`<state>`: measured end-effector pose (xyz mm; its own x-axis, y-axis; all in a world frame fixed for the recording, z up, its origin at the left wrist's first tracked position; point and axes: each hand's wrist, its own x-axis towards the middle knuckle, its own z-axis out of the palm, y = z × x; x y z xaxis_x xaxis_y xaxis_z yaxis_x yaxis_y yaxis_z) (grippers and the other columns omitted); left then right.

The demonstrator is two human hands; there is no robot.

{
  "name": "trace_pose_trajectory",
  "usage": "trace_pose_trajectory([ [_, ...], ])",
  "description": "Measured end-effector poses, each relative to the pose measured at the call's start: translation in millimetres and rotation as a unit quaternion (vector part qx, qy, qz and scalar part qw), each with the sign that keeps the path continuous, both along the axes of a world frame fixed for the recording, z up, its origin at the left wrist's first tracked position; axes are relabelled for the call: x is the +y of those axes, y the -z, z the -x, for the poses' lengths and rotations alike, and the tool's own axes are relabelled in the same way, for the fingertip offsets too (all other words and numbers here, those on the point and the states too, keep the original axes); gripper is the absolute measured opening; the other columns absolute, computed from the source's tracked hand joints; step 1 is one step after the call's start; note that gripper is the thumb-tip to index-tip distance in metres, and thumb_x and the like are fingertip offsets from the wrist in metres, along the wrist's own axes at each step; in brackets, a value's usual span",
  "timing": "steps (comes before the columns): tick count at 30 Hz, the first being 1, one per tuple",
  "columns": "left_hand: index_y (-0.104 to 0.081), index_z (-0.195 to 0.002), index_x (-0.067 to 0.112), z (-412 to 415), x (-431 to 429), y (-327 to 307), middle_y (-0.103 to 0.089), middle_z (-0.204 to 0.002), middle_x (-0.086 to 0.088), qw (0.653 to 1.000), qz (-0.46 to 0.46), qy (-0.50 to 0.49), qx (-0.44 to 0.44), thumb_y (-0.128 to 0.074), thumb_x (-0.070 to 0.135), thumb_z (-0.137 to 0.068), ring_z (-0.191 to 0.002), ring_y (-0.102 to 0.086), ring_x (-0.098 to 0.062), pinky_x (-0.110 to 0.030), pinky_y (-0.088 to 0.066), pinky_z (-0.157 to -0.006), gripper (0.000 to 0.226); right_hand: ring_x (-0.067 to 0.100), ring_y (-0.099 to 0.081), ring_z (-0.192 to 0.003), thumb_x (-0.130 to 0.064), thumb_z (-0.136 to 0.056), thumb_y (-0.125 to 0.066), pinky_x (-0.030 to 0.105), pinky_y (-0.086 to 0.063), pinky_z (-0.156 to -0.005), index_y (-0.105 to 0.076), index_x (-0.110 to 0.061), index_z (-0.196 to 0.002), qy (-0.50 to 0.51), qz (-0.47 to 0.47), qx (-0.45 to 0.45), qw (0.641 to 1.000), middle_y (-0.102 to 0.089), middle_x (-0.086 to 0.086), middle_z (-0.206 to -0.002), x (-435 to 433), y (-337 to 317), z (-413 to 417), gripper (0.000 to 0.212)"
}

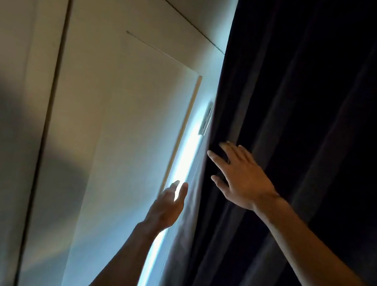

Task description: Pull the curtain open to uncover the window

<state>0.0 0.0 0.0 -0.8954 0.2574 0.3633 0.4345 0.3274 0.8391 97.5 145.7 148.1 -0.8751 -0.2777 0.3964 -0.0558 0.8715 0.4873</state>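
A dark, heavy curtain (310,112) hangs in folds over the right half of the view and hides the window. Its left edge runs down beside a white wall, and a strip of bright daylight (187,157) leaks out along that edge. My right hand (244,176) is open with fingers spread, flat against the curtain close to its left edge. My left hand (167,206) is lower and to the left, open, fingers up, in front of the lit strip just beside the curtain edge. Neither hand grips the fabric.
A white wall (126,108) with panel seams fills the left half. A thin wooden strip (183,127) runs down it near the curtain. A small wall plate, perhaps a switch (206,118), sits just left of the curtain edge.
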Motion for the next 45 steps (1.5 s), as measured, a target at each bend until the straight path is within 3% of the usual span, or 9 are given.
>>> trace_pose_trajectory([
  [4, -0.029, -0.149, 0.022, 16.9, 19.0, 15.9, -0.032, -0.157, -0.003, 1.000, 0.012, 0.002, -0.007, -0.010, 0.077, -0.084, -0.143, -0.031, -0.020, -0.039, -0.025, -0.116, 0.088, 0.031, -0.049, -0.122, -0.045, -0.096, -0.043, 0.043, -0.038, -0.102, -0.055, -0.019, -0.136, -0.052, -0.087, 0.083, 0.991, -0.055, 0.014, -0.132, -8.4, -29.1, 23.8, 0.049],
  [13, -0.030, -0.148, 0.018, 34.8, 43.2, 66.4, -0.037, -0.154, -0.006, 0.999, 0.033, 0.008, 0.024, -0.020, 0.064, -0.094, -0.139, -0.037, -0.022, -0.038, -0.033, -0.110, 0.072, 0.035, -0.046, -0.132, -0.063, -0.087, -0.053, 0.050, -0.027, -0.116, -0.063, -0.020, -0.128, -0.055, -0.280, 0.013, 0.958, -0.051, 0.019, -0.140, -53.1, -58.1, 69.9, 0.061],
  [16, -0.035, -0.144, 0.015, 34.3, 46.2, 72.0, -0.046, -0.148, -0.011, 1.000, 0.025, 0.010, 0.012, -0.017, 0.070, -0.090, -0.130, -0.048, -0.026, -0.042, -0.041, -0.106, 0.079, 0.032, -0.047, -0.132, -0.063, -0.090, -0.050, 0.045, -0.024, -0.118, -0.058, -0.020, -0.135, -0.010, -0.269, -0.033, 0.963, -0.053, 0.016, -0.138, -57.7, -51.8, 82.6, 0.063],
  [21, -0.028, -0.149, 0.015, 27.7, 53.8, 79.5, -0.043, -0.150, -0.009, 0.998, 0.023, 0.020, 0.048, -0.020, 0.065, -0.092, -0.133, -0.046, -0.024, -0.039, -0.038, -0.106, 0.076, 0.034, -0.051, -0.126, -0.063, -0.086, -0.057, 0.048, -0.044, -0.105, -0.054, -0.023, -0.138, 0.009, -0.204, -0.071, 0.976, -0.058, 0.012, -0.131, -49.5, -59.0, 90.5, 0.065],
  [27, -0.041, -0.142, 0.020, 28.7, 66.1, 86.8, -0.051, -0.143, -0.002, 0.996, -0.067, 0.050, 0.001, -0.023, 0.072, -0.088, -0.127, -0.050, -0.016, -0.040, -0.041, -0.106, 0.077, 0.035, -0.031, -0.144, -0.077, -0.077, -0.055, 0.047, -0.015, -0.122, -0.046, -0.022, -0.145, 0.091, -0.262, -0.088, 0.957, -0.040, 0.018, -0.151, -35.0, -55.2, 93.4, 0.088],
  [29, -0.061, -0.109, 0.023, 28.0, 70.7, 86.0, -0.065, -0.113, 0.003, 0.989, -0.127, 0.075, -0.029, -0.023, 0.077, -0.086, -0.103, -0.059, -0.012, -0.041, -0.048, -0.092, 0.070, 0.034, -0.029, -0.145, -0.082, -0.074, -0.052, 0.048, -0.008, -0.124, -0.041, -0.023, -0.147, 0.087, -0.270, -0.084, 0.955, -0.040, 0.020, -0.150, -29.2, -53.1, 90.2, 0.095],
  [31, -0.041, -0.066, 0.015, 25.9, 73.0, 83.9, -0.051, -0.071, 0.002, 0.980, -0.167, 0.088, -0.055, -0.022, 0.084, -0.080, -0.067, -0.049, -0.012, -0.037, -0.043, -0.066, 0.073, 0.033, -0.029, -0.145, -0.083, -0.073, -0.050, 0.049, -0.005, -0.123, -0.036, -0.024, -0.149, 0.077, -0.276, -0.082, 0.955, -0.043, 0.019, -0.147, -24.1, -51.8, 86.5, 0.097],
  [35, -0.046, -0.074, 0.004, 23.3, 73.9, 87.7, -0.051, -0.071, -0.004, 0.973, -0.187, 0.112, -0.077, -0.027, 0.085, -0.078, -0.066, -0.053, -0.025, -0.040, -0.044, -0.066, 0.084, 0.031, -0.033, -0.144, -0.083, -0.073, -0.044, 0.047, 0.000, -0.122, -0.041, -0.022, -0.146, 0.081, -0.290, -0.072, 0.951, -0.049, 0.017, -0.142, -12.2, -48.5, 81.0, 0.096],
  [45, -0.052, -0.090, 0.021, 3.5, 63.0, 107.1, -0.058, -0.079, 0.008, 0.980, -0.188, -0.055, 0.040, -0.042, 0.028, -0.100, -0.066, -0.053, 0.000, -0.030, -0.041, -0.058, 0.015, 0.037, -0.038, -0.142, -0.062, -0.084, -0.057, 0.051, -0.020, -0.122, -0.059, -0.015, -0.129, -0.007, -0.339, -0.010, 0.941, -0.057, 0.024, -0.133, -0.9, -41.3, 72.1, 0.066],
])
